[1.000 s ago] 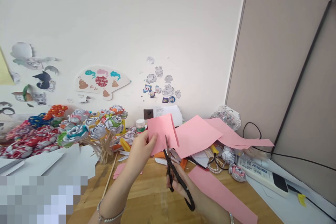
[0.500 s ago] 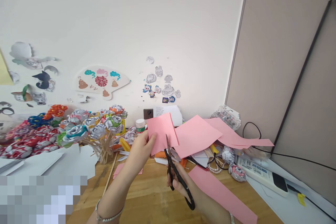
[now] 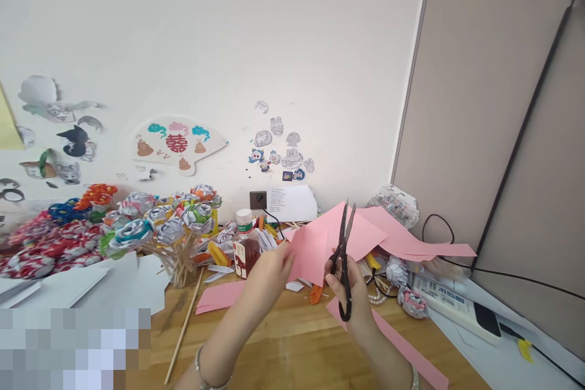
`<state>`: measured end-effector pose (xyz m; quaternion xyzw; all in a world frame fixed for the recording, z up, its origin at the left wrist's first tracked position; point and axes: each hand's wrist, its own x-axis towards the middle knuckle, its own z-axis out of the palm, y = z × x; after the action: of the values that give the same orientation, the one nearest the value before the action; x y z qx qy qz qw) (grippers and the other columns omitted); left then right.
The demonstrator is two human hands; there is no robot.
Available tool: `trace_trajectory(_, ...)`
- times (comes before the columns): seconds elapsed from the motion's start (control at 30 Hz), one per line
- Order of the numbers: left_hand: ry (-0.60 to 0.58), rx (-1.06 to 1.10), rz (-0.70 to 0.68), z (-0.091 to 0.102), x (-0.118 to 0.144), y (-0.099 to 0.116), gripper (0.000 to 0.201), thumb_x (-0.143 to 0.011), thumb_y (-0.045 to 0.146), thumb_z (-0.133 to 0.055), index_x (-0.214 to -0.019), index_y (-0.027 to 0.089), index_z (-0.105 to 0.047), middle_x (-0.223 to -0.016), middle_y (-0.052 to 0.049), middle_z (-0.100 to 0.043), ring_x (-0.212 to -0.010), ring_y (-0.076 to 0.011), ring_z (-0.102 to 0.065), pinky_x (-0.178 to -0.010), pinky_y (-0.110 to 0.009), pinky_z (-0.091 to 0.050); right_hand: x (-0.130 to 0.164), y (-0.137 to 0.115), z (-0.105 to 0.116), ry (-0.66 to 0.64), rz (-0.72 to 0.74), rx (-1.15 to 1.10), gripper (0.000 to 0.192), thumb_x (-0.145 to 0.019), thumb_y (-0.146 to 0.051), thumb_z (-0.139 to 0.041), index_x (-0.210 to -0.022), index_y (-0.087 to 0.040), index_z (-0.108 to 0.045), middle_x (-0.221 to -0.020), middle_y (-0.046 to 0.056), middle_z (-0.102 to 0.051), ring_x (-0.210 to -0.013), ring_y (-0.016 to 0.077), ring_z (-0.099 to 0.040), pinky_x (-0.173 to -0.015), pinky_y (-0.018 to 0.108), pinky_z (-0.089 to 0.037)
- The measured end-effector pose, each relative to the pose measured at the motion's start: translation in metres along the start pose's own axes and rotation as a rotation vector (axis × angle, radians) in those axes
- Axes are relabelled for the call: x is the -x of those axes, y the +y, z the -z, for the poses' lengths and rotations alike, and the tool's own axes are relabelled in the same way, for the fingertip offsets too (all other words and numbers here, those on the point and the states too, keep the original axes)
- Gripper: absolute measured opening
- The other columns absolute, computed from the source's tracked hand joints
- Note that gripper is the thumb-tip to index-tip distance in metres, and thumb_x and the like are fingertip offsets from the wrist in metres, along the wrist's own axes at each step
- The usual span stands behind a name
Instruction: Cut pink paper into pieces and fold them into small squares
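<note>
Above the desk, my left hand (image 3: 273, 268) pinches a pink piece of paper (image 3: 311, 258) by its left edge. Black-handled scissors (image 3: 345, 268) are gripped in my right hand (image 3: 354, 292), blades pointing up and slightly apart. The blades stand just right of the held paper, not around it. Behind them lie larger pink sheets (image 3: 365, 233) on the clutter. A long pink strip (image 3: 411, 347) passes partly under my right forearm. Further pink pieces (image 3: 220, 297) lie left of my left forearm, which hides part of them.
A bottle of red-brown liquid (image 3: 245, 247) stands behind my left hand. Paper flowers on sticks (image 3: 169, 228) crowd the left back. A wooden stick (image 3: 185, 323) and white sheets (image 3: 132, 283) lie at left. At right are a white power strip (image 3: 457, 304) and a black cable (image 3: 516, 280).
The scissors have come away from the paper and moved right and up with my right hand. My left hand has shifted right and lower with the paper, uncovering the bottle.
</note>
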<state>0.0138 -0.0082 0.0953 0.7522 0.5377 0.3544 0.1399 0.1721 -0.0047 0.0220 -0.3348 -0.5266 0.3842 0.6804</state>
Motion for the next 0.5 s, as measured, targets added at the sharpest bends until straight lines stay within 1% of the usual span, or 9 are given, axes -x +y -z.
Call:
trace_trajectory(0.07,-0.078,0.038,0.012,-0.011,0.001,0.003,0.022,-0.078,0.030,-0.032,-0.059,0.021,-0.040,-0.047,0.006,-0.042,-0.040,-0.0105,-0.043,-0.043,-0.021,-0.031,0.000,-0.001,0.002,0.021,0.008,0.049,0.031,-0.068,-0.025,-0.060,-0.097,-0.020,-0.050,-0.085,0.003,-0.054,-0.076,0.0163,-0.051,-0.069,0.029,-0.043)
trace_trajectory(0.17,-0.144,0.171,-0.007,-0.015,0.003,0.002,0.023,-0.078,0.033,-0.035,-0.062,0.020,-0.044,-0.051,0.005,-0.047,-0.041,-0.0110,-0.047,-0.043,-0.021,-0.034,0.001,-0.004,0.004,-0.008,0.058,0.077,0.032,-0.070,-0.024,-0.058,-0.100,-0.021,-0.049,-0.090,0.004,-0.055,-0.080,0.0176,-0.051,-0.072,0.030,-0.043)
trace_trajectory(0.23,-0.189,0.310,-0.003,-0.012,0.002,0.000,0.023,-0.077,0.037,-0.038,-0.067,0.019,-0.047,-0.054,0.003,-0.051,-0.042,-0.0120,-0.050,-0.042,-0.022,-0.037,0.000,-0.009,0.005,-0.021,0.099,0.064,0.031,-0.070,-0.023,-0.057,-0.101,-0.022,-0.050,-0.089,0.004,-0.057,-0.081,0.0183,-0.052,-0.072,0.031,-0.043)
trace_trajectory(0.37,-0.297,0.559,0.097,-0.004,0.000,-0.001,0.026,-0.072,0.043,-0.047,-0.076,0.018,-0.050,-0.059,0.003,-0.057,-0.044,-0.0143,-0.056,-0.044,-0.026,-0.045,-0.002,-0.019,0.004,0.042,0.127,0.039,0.027,-0.067,-0.021,-0.058,-0.094,-0.022,-0.054,-0.083,0.003,-0.059,-0.076,0.0184,-0.053,-0.066,0.030,-0.043)
trace_trajectory(0.43,-0.322,0.611,0.131,-0.001,-0.001,0.000,0.028,-0.070,0.045,-0.050,-0.076,0.018,-0.051,-0.059,0.002,-0.059,-0.046,-0.0152,-0.059,-0.047,-0.028,-0.048,-0.003,-0.022,0.004,0.057,0.121,0.014,0.025,-0.066,-0.021,-0.058,-0.091,-0.022,-0.054,-0.081,0.003,-0.059,-0.074,0.0178,-0.053,-0.065,0.029,-0.043)
trace_trajectory(0.5,-0.322,0.616,0.154,0.001,-0.001,0.000,0.028,-0.069,0.045,-0.052,-0.072,0.018,-0.050,-0.056,0.003,-0.059,-0.048,-0.0158,-0.060,-0.048,-0.028,-0.049,-0.004,-0.021,0.004,0.040,0.108,-0.015,0.025,-0.067,-0.021,-0.058,-0.091,-0.022,-0.053,-0.079,0.002,-0.059,-0.072,0.0171,-0.053,-0.063,0.028,-0.043)
